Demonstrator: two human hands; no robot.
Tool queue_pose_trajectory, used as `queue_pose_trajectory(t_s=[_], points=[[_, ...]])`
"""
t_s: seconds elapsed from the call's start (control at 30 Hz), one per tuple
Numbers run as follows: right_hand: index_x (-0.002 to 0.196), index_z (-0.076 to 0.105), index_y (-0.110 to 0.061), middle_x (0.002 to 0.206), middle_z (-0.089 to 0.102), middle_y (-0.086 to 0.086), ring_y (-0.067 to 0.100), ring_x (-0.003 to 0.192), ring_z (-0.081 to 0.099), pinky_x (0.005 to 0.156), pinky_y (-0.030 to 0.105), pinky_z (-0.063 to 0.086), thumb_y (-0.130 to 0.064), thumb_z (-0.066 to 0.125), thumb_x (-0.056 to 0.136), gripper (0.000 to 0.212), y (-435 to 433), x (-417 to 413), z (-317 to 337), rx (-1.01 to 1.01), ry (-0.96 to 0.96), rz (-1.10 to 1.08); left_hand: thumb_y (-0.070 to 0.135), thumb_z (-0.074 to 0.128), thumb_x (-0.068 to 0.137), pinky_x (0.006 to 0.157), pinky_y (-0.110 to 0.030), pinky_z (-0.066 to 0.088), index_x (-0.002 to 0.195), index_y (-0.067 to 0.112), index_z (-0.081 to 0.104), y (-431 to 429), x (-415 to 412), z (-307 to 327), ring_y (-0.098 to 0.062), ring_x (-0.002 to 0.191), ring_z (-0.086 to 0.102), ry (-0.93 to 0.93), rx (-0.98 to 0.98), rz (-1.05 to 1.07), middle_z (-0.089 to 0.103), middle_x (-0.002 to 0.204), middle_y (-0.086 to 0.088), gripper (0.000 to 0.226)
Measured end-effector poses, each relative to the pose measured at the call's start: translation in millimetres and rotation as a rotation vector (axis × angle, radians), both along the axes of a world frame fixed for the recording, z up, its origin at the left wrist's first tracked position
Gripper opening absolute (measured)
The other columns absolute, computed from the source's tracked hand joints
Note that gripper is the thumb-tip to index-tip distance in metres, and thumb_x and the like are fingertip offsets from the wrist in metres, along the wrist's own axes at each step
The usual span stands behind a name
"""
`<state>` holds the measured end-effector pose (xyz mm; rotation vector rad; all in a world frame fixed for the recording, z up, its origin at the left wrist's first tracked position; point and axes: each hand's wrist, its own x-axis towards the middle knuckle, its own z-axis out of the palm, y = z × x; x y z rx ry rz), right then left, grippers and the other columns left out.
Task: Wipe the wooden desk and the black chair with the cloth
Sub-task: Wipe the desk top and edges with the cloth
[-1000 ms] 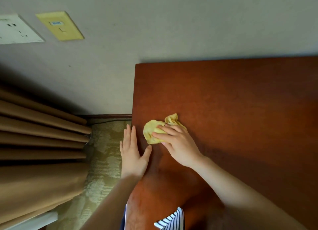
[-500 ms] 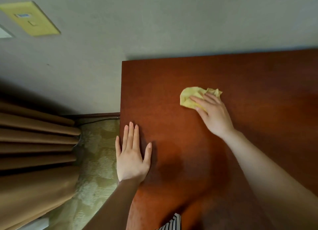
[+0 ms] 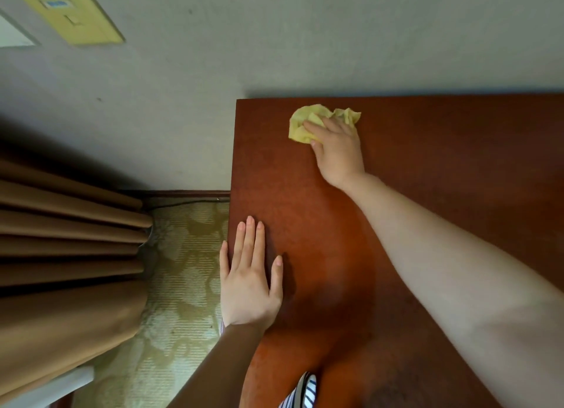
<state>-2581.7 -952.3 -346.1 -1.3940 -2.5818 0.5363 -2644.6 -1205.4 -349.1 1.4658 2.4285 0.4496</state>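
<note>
1. Crumpled yellow cloth (image 3: 306, 122) near the far left corner of the wooden desk (image 3: 451, 169), just short of the back edge where it meets the wall (image 3: 305, 41).
2. Held bunched under the right hand (image 3: 338, 151), with fingers bent over it and thumb against its near edge.
3. Left hand (image 3: 248, 282) flat on the desk's left edge, fingers straight, gripping nothing, little finger just past the side.
4. Bare wood between the two hands and to the right of the cloth.
5. Beyond the left edge, patterned carpet (image 3: 183, 270), then brown curtain (image 3: 61, 255) folds, well apart from the desk.
6. Desk cut off at right and bottom, and partly covered by the right forearm.
7. Part of the cloth hidden beneath the fingers.
8. Striped fabric (image 3: 300, 392) barely showing at the bottom.
</note>
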Motion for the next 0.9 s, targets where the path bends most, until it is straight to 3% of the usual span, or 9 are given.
queue_pose_trajectory(t_s=[0.47,0.7,0.9], points=[[0.127,0.060,-0.019,0.133,0.056,0.003,0.026,0.122,0.049,0.104,0.047,0.037,-0.011,0.061,0.089,0.039,-157,89,12,-0.076,0.119,0.201,0.042,0.015,0.095,0.119,-0.034,0.000,0.150,0.014,0.024,0,-1,-3,-0.007,0.145,0.003,0.027,0.017,0.011,0.017,0.157,0.001,0.062],[0.128,0.060,-0.021,0.128,0.059,0.001,0.024,0.118,0.051,0.102,0.046,0.041,-0.004,0.063,0.086,0.045,-178,135,10,-0.039,0.157,-0.003,0.043,0.014,0.095,0.118,-0.029,-0.006,0.151,0.016,0.020,-2,1,-2,-0.004,0.144,-0.001,0.042,0.003,0.010,0.012,0.158,0.003,0.062],[0.128,0.059,-0.019,0.130,0.058,0.009,0.029,0.124,0.046,0.105,0.045,0.038,0.000,0.061,0.087,0.046,-143,149,9,-0.019,0.201,-0.150,0.046,0.010,0.095,0.117,-0.027,-0.009,0.151,0.015,0.018,-3,2,-3,-0.006,0.144,-0.002,0.063,-0.009,-0.005,0.006,0.155,0.007,0.064]])
